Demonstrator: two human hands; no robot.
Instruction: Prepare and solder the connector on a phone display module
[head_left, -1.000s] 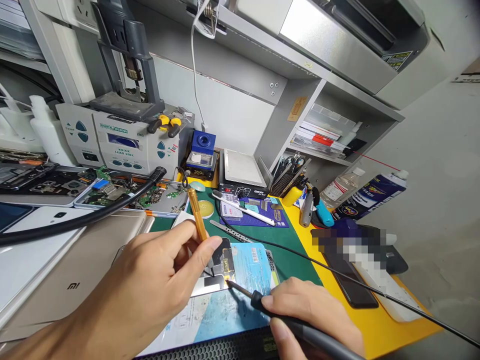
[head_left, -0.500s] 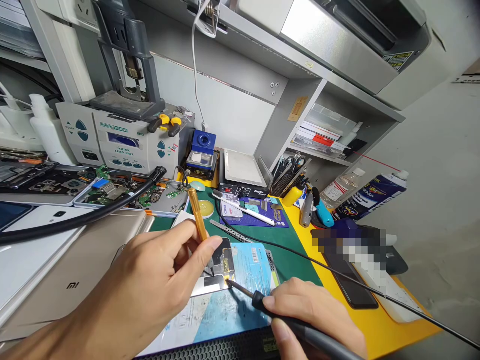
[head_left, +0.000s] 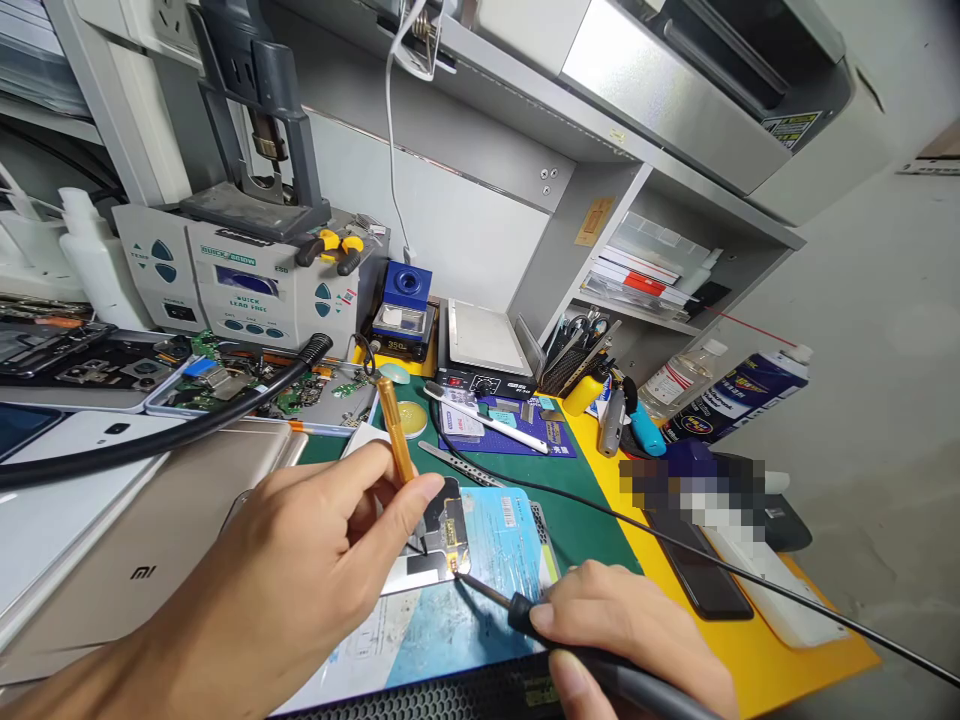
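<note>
My left hand [head_left: 322, 550] is closed around a slim tool with a brass-coloured handle [head_left: 395, 428]. Its thin dark point comes down onto a phone screen panel [head_left: 424, 575], whose back faces up; part of it is hidden by my fingers. In my right hand [head_left: 622, 625] is a black soldering iron [head_left: 525, 612], gripped like a pen. The iron's tip is at the lower end of the gold flex cable [head_left: 453, 535], near the panel's right edge. Under the panel lies a worn blue and white card [head_left: 495, 610].
A green mat [head_left: 592, 520] covers the bench. The iron's black cord [head_left: 675, 548] crosses at right. Behind stand a hot air station [head_left: 247, 285], a heating plate [head_left: 487, 345] and a white brush [head_left: 495, 420]. Phones and circuit boards [head_left: 300, 395] lie left; a dark phone [head_left: 697, 565] lies right.
The soldering iron's tip has moved slightly down along the gold flex cable, my right hand shifting a little with it. My left hand and its tool have stayed nearly still.
</note>
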